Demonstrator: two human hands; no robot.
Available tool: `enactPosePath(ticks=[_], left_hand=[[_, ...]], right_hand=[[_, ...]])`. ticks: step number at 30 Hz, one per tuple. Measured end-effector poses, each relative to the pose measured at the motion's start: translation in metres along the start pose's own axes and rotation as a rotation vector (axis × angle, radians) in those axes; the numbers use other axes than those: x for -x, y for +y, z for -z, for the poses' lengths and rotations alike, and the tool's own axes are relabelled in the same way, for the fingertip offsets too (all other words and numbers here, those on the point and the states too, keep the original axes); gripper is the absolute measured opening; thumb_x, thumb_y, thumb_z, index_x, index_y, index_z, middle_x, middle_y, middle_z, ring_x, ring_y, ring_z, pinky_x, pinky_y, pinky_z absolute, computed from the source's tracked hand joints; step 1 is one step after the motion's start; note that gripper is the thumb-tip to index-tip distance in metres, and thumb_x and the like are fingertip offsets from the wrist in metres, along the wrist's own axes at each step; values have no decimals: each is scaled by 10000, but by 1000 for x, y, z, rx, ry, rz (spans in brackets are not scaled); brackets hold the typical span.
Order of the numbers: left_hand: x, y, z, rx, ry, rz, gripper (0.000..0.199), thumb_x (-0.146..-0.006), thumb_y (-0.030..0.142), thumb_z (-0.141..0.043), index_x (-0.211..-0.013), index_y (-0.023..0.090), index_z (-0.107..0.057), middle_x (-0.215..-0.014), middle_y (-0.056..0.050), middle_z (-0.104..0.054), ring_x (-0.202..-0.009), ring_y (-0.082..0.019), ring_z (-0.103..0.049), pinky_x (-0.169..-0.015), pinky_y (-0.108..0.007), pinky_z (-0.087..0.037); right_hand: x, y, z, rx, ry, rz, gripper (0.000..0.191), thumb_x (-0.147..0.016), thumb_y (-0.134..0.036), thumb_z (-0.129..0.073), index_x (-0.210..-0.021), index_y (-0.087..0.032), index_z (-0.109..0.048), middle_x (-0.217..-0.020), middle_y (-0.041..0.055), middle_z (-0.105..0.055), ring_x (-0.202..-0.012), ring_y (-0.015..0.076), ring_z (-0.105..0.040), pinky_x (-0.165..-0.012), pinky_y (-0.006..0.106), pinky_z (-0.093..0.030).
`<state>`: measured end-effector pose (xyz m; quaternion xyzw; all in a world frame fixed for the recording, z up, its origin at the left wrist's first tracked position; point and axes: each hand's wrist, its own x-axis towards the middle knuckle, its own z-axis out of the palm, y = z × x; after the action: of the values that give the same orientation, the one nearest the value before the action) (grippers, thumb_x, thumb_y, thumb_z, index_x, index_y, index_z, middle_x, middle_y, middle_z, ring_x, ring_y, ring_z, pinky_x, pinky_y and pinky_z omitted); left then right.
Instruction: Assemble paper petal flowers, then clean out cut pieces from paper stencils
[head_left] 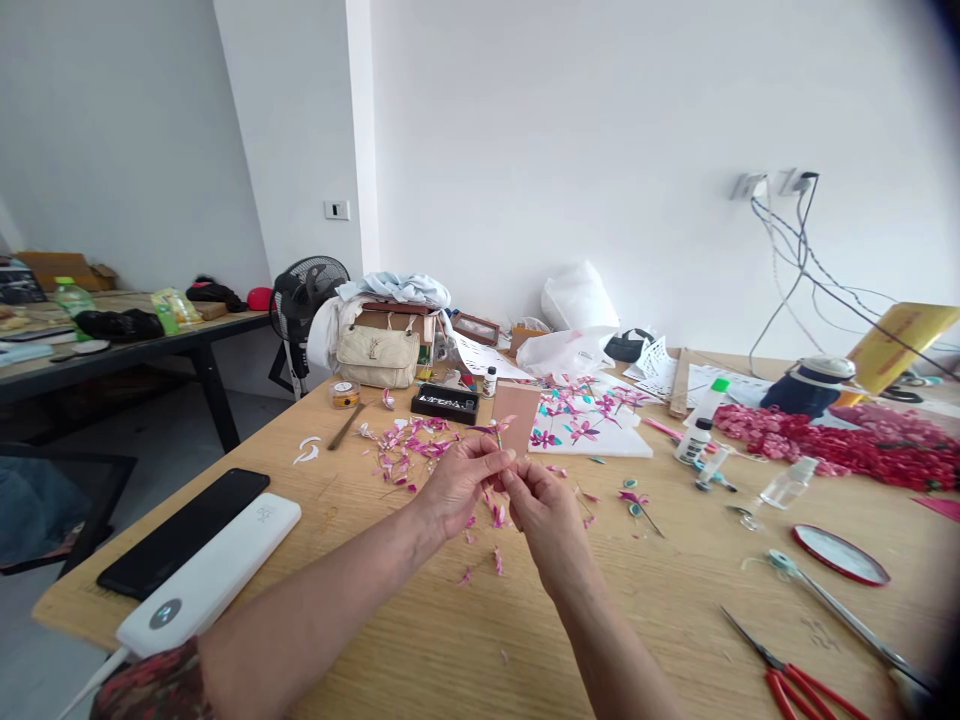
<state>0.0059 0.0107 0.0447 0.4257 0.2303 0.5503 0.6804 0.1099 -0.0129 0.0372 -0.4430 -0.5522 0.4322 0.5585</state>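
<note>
Above the table's middle, my left hand (463, 482) and my right hand (546, 508) meet at the fingertips, both closed in a pinch. A small pink artificial flower (501, 424) rises from between them, its stem mostly hidden by my fingers. Loose pink and white petals (405, 450) lie around and beneath my hands. Just behind stands a small tan board (514, 415). To its right, finished-looking pink flowers with teal leaves rest on a white sheet (615, 440). One more pink flower (634, 497) with a stem lies right of my right hand.
At left lie a black phone (187, 530) and a white power bank (217, 570). Red-handled scissors (784, 675), a red-rimmed dish (840, 553), small bottles (694, 440) and pink-red fuzzy bundles (825, 435) occupy the right. A beige bag (379, 350) sits at the back.
</note>
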Motion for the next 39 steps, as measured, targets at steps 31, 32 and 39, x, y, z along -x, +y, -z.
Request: enactPosePath(ticks=[31, 32, 39], left_hand=[[0, 15, 14, -112, -17, 81, 230, -605, 259, -732, -617, 121, -549, -582, 2, -568, -532, -62, -492, -515, -186, -342], [0, 15, 16, -103, -20, 88, 225, -612, 258, -728, -629, 118, -553, -598, -6, -581, -537, -62, -501, -510, -181, -343], [-5, 15, 28, -90, -14, 96, 230, -627, 264, -723, -670, 120, -548, -675, -40, -639, -616, -90, -583, -505, -160, -376]], right_hand=[[8, -5, 10, -20, -143, -182, 297, -687, -451, -552, -599, -176, -486, -395, -94, -294, -372, 55, -214, -399, 218, -118], [9, -3, 14, 24, -125, -184, 294, -688, -454, -543, -603, -179, -489, -397, -91, -296, -372, 59, -229, -396, 216, -133], [45, 19, 118, 605, 175, -74, 267, -658, -461, -531, -745, -217, -595, -550, 6, -561, -440, 154, -475, -435, 273, -348]])
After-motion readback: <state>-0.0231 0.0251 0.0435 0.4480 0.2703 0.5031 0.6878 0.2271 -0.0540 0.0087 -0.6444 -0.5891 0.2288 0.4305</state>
